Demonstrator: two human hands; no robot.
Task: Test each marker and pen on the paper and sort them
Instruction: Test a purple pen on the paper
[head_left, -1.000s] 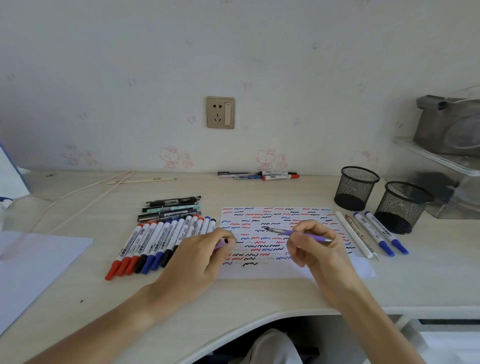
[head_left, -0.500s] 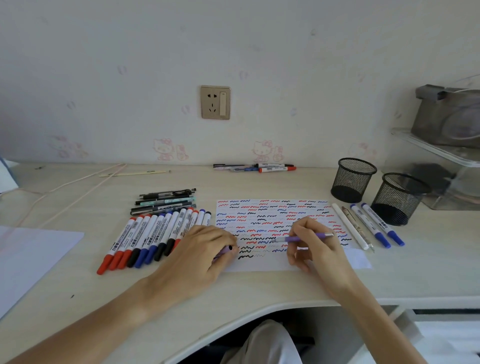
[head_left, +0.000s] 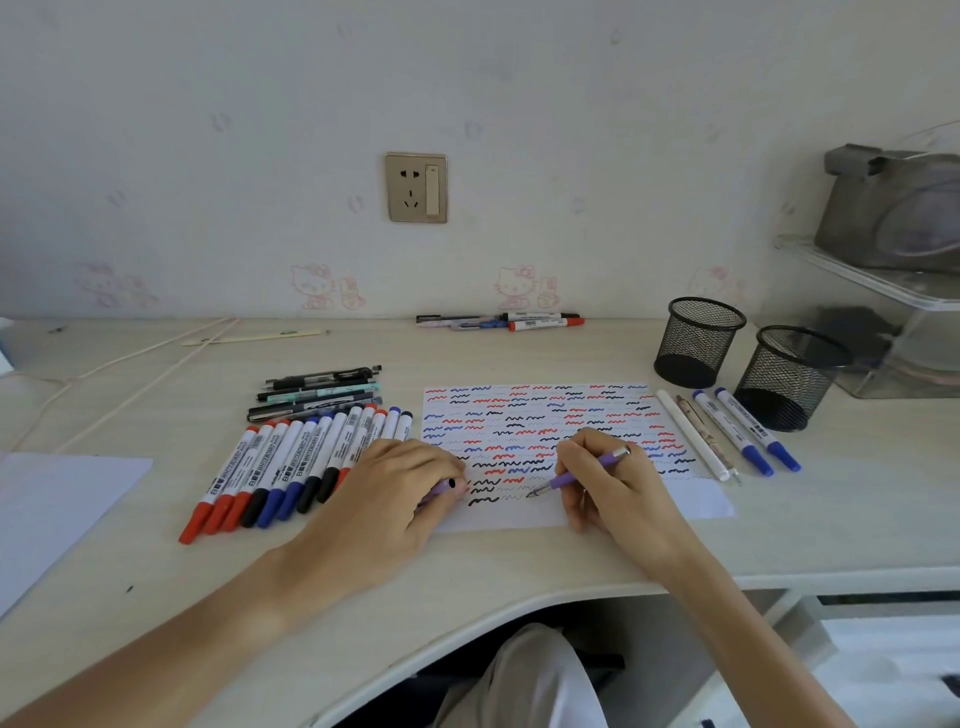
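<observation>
A white paper (head_left: 696, 499) covered with red, blue and black squiggles lies in the middle of the desk. My right hand (head_left: 613, 483) grips a purple pen (head_left: 582, 473) with its tip down on the paper's lower rows. At the paper's left edge my left hand (head_left: 395, 493) holds the pen's purple cap (head_left: 441, 488). A row of whiteboard markers (head_left: 291, 462) with red, black and blue caps lies to the left. Several dark pens (head_left: 317, 395) lie behind that row. Right of the paper lie a few pens and two blue markers (head_left: 743, 431).
Two black mesh pen cups (head_left: 696, 338) (head_left: 789, 379) stand at the back right, beside a clear shelf unit (head_left: 893, 291). More pens (head_left: 498, 322) lie by the wall under a socket (head_left: 415, 187). A blank sheet (head_left: 47, 499) lies far left, with cables (head_left: 130, 364) behind it.
My right hand has lowered the purple pen from above the paper's middle down to its lower rows, tip now on the paper. My left hand stays at the paper's left edge with the cap.
</observation>
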